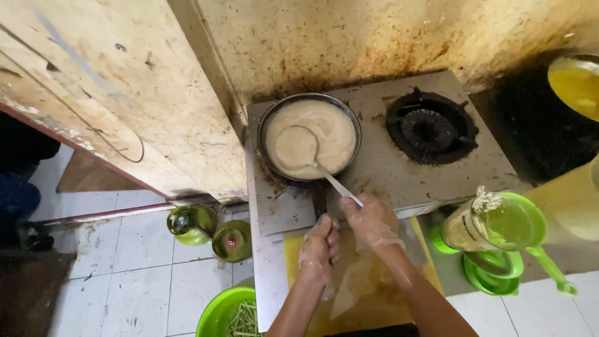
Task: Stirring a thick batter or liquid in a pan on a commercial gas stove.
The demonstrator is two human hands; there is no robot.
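On the left burner of the steel two-burner gas stove (380,168) sits the round dark frying pan (310,135), filled almost to its rim with a pale beige, thick batter (331,128). The bowl of a long metal ladle (296,146) rests in the batter at the near left of the pan, its handle slanting down to the right. The right hand (369,219), in a thin clear plastic glove, has its grip closed around the end of that handle. The left hand (319,248), gloved the same way, is curled shut on the pan's dark handle (319,205) at the stove's near edge, wrist bent up, forearm coming from the near side.

By the look of it the step in hand is stirring or smoothing the batter while the pan is steadied. The next move would call for a firm hold on the pan and a slow sweep, as the batter stands high.

To the right the other burner (430,128) is bare; further right a blender jug (483,221) stands on the green plates (493,274). Near left on the tiled floor (125,268) stand two green gas cylinders (212,232) and a green basin (224,315) of cut greens.
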